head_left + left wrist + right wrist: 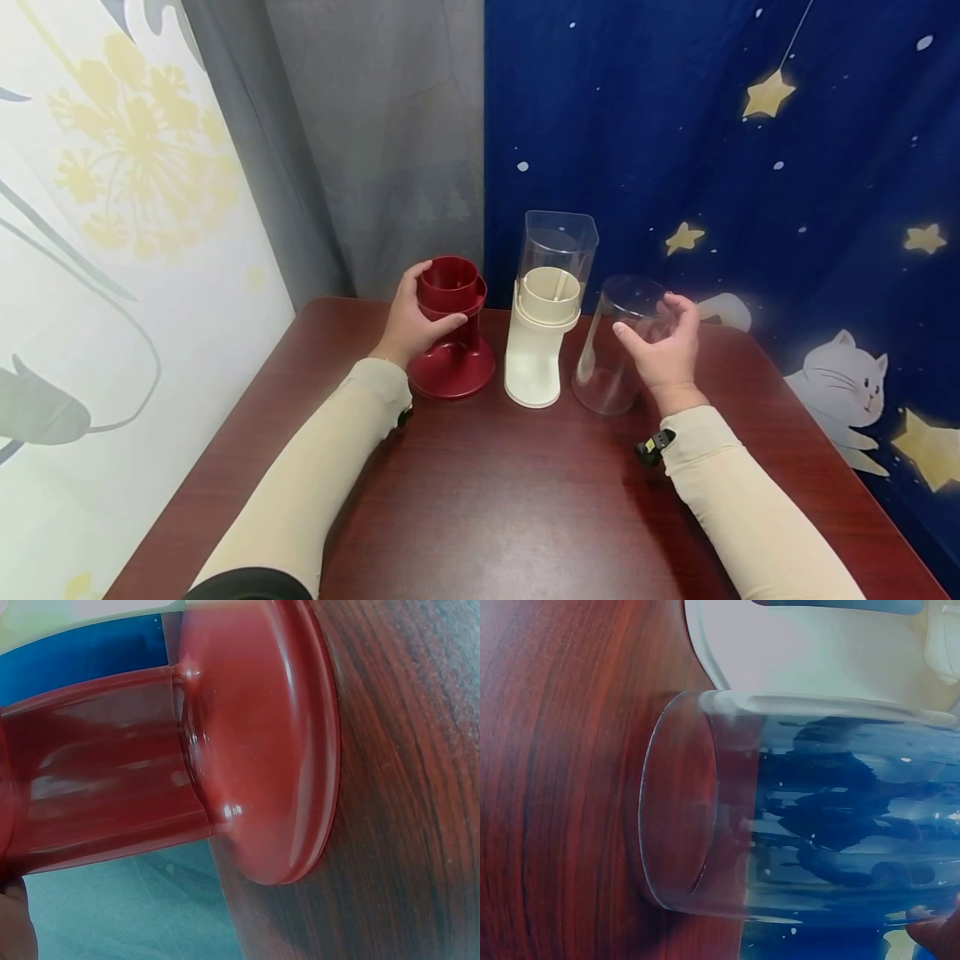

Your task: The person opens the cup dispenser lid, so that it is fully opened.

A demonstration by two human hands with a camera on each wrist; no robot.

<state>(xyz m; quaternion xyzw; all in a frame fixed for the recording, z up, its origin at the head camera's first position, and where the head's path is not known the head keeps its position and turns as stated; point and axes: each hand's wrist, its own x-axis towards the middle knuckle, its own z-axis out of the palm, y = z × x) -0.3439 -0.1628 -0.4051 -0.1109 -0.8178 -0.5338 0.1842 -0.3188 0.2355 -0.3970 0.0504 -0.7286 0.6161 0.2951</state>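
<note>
On the left of the table, in the head view, a red plastic stand (452,371) rises from a round foot to a cup-shaped ring. My left hand (414,323) grips it around that upper ring, thumb on the near side. The left wrist view shows the stand's column and its wide foot (255,750) resting on the wood. My right hand (670,354) holds a clear plastic cylinder (609,379) near its upper part, fingers partly seen through the wall. In the right wrist view the cylinder's (705,900) lower rim is at the tabletop.
Between the hands stands a cream-white stand (534,367) with a similar ring. Right behind it is a clear squarish container (562,229). The dark red wooden table (480,500) backs onto a grey curtain (382,125) and a blue star-patterned one (637,125).
</note>
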